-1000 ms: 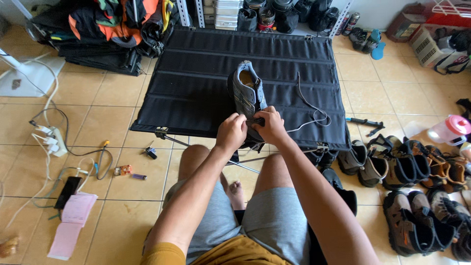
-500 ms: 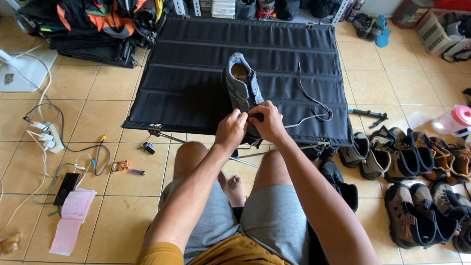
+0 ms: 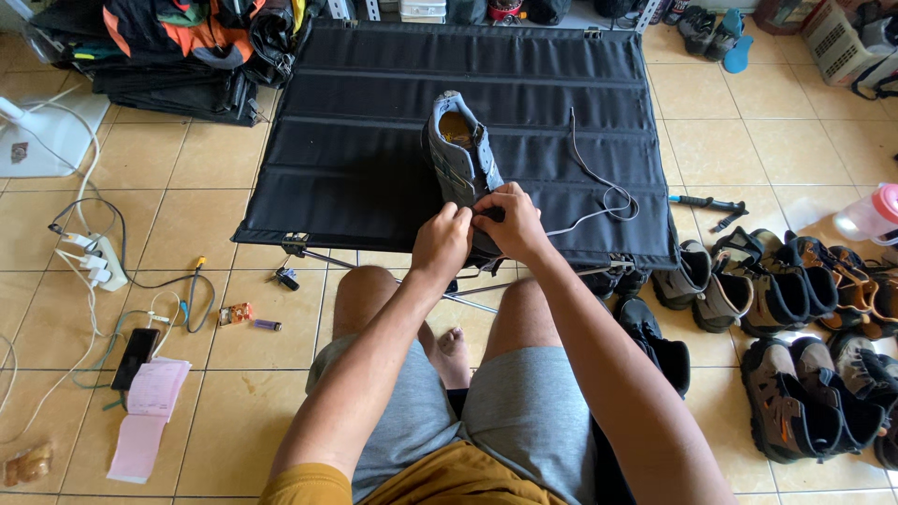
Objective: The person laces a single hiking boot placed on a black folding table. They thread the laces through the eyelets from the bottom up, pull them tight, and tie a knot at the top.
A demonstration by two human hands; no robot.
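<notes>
A grey and blue shoe [image 3: 458, 150] lies on a low black fabric table [image 3: 374, 122], its toe end toward me. My left hand [image 3: 441, 241] and my right hand [image 3: 510, 222] meet at the shoe's near end, fingers pinched on it and on its lace. A loose grey shoelace [image 3: 599, 182] runs from my right hand and curls over the table to the right. My knees sit just below the table's front edge.
Several pairs of shoes [image 3: 795, 299] line the tiled floor on the right, by a pink-capped bottle [image 3: 870, 213]. A power strip with cables [image 3: 98, 262], a phone [image 3: 136, 357] and pink papers [image 3: 145, 416] lie at left. Bags [image 3: 187, 37] pile up at the back left.
The view has shifted slightly, so the table and shoe sit higher in frame. Both hands stay pinched at the shoe's near end with only small finger movements.
</notes>
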